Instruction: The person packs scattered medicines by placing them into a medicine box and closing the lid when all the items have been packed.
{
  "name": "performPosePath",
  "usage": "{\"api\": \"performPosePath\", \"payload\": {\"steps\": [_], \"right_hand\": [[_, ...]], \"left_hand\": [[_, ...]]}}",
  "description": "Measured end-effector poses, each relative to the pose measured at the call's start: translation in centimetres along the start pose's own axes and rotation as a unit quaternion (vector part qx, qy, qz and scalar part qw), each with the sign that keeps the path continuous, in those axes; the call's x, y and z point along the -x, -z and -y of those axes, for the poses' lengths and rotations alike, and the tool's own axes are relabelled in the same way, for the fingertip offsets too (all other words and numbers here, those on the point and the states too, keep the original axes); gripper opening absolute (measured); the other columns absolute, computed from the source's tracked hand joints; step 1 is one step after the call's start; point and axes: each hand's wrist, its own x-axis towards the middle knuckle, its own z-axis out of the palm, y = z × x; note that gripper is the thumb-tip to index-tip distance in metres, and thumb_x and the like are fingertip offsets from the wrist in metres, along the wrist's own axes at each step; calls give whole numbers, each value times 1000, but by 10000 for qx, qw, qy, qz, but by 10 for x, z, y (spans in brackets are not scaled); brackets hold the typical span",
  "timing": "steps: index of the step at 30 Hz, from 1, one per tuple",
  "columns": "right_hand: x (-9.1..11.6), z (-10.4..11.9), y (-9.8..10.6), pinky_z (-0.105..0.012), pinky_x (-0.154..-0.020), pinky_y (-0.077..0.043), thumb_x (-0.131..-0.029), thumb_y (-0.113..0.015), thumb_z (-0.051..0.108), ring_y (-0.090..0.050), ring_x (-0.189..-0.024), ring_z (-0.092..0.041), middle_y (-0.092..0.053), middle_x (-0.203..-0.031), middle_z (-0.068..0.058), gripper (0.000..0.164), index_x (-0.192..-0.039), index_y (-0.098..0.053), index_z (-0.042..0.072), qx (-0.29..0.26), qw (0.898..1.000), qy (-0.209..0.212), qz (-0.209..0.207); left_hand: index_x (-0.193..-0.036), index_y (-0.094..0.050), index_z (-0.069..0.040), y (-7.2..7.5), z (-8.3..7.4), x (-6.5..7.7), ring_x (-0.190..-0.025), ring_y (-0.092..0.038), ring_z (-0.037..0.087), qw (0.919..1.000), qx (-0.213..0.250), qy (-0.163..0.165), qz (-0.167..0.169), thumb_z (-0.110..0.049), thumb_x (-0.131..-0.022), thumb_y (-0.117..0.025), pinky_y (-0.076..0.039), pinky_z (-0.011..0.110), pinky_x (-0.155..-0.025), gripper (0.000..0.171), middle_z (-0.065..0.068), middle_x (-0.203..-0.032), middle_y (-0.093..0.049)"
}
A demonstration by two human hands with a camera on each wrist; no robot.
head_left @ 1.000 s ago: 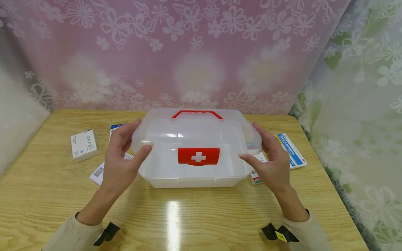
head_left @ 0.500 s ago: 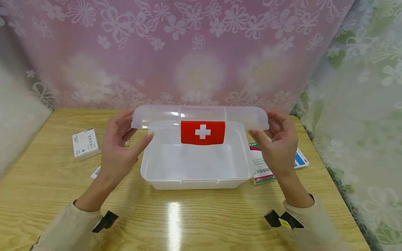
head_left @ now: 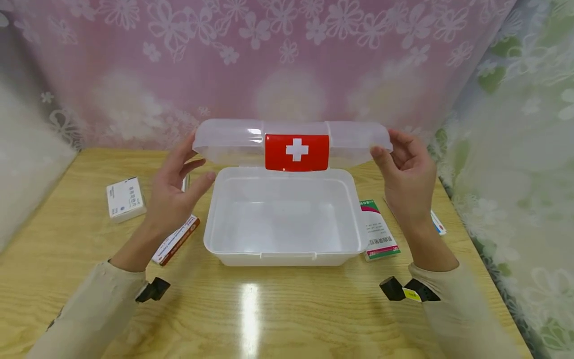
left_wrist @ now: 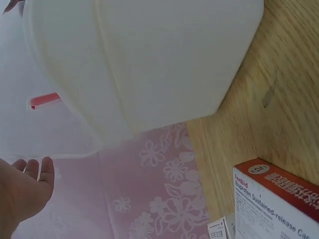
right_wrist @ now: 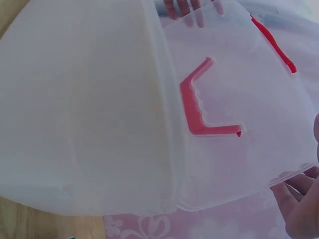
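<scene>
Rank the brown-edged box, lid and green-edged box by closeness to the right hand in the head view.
1. Lid, in the right hand's grip.
2. Green-edged box, right of the tub.
3. Brown-edged box, left of the tub.

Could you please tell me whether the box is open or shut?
Open: the lid is raised at the back of the box, and the head view shows straight down into its inside.
</scene>
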Motion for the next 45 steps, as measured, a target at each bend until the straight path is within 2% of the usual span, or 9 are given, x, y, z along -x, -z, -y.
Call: {"api": "performPosePath", "payload": {"steps": [5,9,14,21,25,31,37,42,45], "right_hand": [[-14,4,-1,-23,-88,-48,-84,-74,13,-63,-100,-22,-68,-108,-12,36,-115,-60,1,110,9987,-484,-61],[-23,1,-1,-23,-88,-47,-82,-76,23,-63,-99,-19,-70,-101,-8,37,-109,-59,4,107,9969,-751,-217],[-31,-7,0,-31,-92,-47,-83,-73,25,-62,-100,-23,-69,-98,-10,34,-103,-59,1,-603,9932,-968,-239],[-34,-17,1,-39,-93,-47,-83,-70,24,-59,-104,-28,-63,-105,-15,34,-100,-60,-3,-1491,9839,-985,24],[-31,-23,8,-36,-99,-42,-92,-61,25,-55,-115,-26,-59,-118,-14,30,-112,-59,2,-1267,9858,-1023,410],[-26,-38,20,-37,-102,-39,-101,-48,21,-45,-128,-27,-44,-143,-10,43,-143,-44,19,-845,9820,-1122,1265],[-27,-54,20,-39,-100,-40,-99,-46,6,-42,-129,-29,-43,-143,-14,45,-144,-41,9,-730,9841,-530,1528],[-26,-67,24,-35,-102,-38,-96,-47,0,-42,-129,-29,-44,-141,-16,46,-141,-43,4,-874,9828,-488,1554],[-26,-73,25,-33,-104,-35,-96,-45,-1,-37,-133,-28,-39,-147,-14,50,-145,-37,5,-678,9814,-416,1746]], "left_hand": [[-154,-22,-24,3,8,-8,-131,-36,23,9978,-264,374,488,7,-86,-60,-33,41,-105,84,-2,-148,-34],[-153,-19,-19,5,14,-14,-134,-34,21,9967,-310,405,638,5,-86,-60,-32,44,-106,82,-1,-148,-32],[-149,-24,-12,6,23,-18,-136,-32,24,9961,-169,415,759,4,-87,-60,-31,48,-106,73,7,-149,-32],[-153,-19,-18,7,29,-20,-140,-27,23,9920,-41,713,1037,-1,-89,-58,-31,47,-106,78,0,-155,-23],[-154,-16,-21,8,31,-19,-140,-25,22,9898,-29,903,1104,-1,-89,-57,-30,46,-107,80,-2,-156,-20],[-155,-12,-29,10,38,-22,-137,-32,27,9872,32,1102,1154,1,-92,-54,-29,50,-106,81,0,-155,-25],[-155,-12,-29,9,43,-25,-133,-37,31,9871,446,984,1180,2,-92,-53,-31,50,-105,81,6,-151,-32],[-154,-16,-25,8,47,-26,-132,-38,31,9873,490,1015,1122,0,-92,-54,-36,46,-103,77,11,-149,-35],[-153,-18,-22,8,49,-27,-131,-40,32,9875,473,1104,1024,-2,-93,-53,-41,40,-100,72,12,-148,-36]]}}
